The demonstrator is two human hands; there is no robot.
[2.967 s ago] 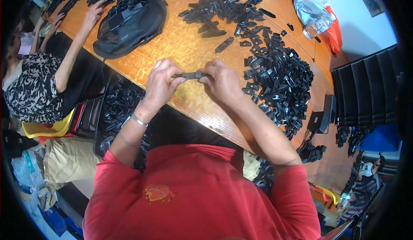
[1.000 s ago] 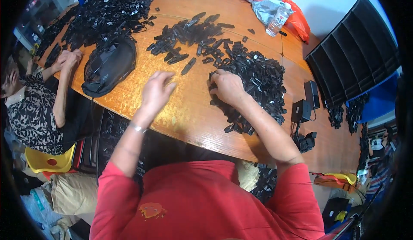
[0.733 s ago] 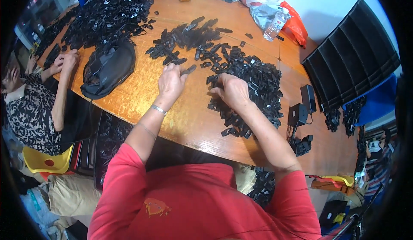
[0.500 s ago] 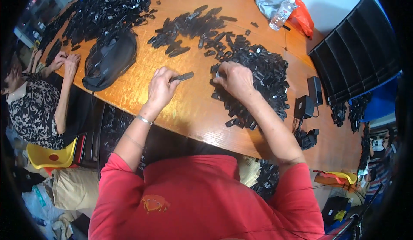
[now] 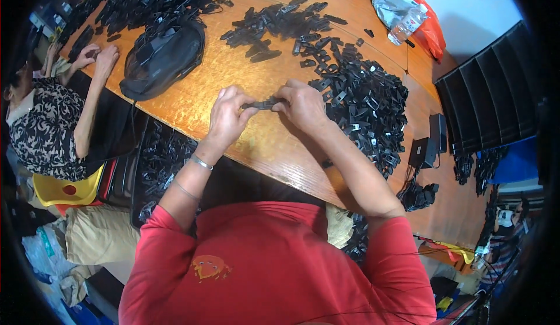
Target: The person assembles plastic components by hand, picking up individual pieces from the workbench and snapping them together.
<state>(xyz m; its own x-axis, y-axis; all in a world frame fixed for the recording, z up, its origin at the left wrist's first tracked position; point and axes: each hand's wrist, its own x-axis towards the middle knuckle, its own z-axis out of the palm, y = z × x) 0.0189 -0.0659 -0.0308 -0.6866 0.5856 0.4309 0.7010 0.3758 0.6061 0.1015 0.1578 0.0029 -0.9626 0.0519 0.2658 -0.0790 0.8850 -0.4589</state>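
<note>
Above the table's near part, my left hand [image 5: 228, 116] is closed on one end of a slim black plastic piece [image 5: 262, 104]. My right hand [image 5: 303, 107] pinches at its other end, fingertips close to those of the left. Whether a second small part sits in the right fingers cannot be made out. Just right of my right hand spreads a heap of small black plastic parts [image 5: 373, 106], some showing pale glints. Farther off lies a looser group of longer black pieces [image 5: 280, 25], shaped much like the held one.
A black mesh bag [image 5: 163, 62] lies at left, before a large black heap [image 5: 157, 1]. A co-worker's hands [image 5: 99, 60] rest at the table's left edge. A bottle [image 5: 407, 25], plastic bags [image 5: 430, 30], black boxes [image 5: 423, 151] and a black padded panel [image 5: 490, 92] stand right.
My right hand has left the heap of small parts and moved left to meet the slim black piece in my left hand. The view has shifted slightly.
</note>
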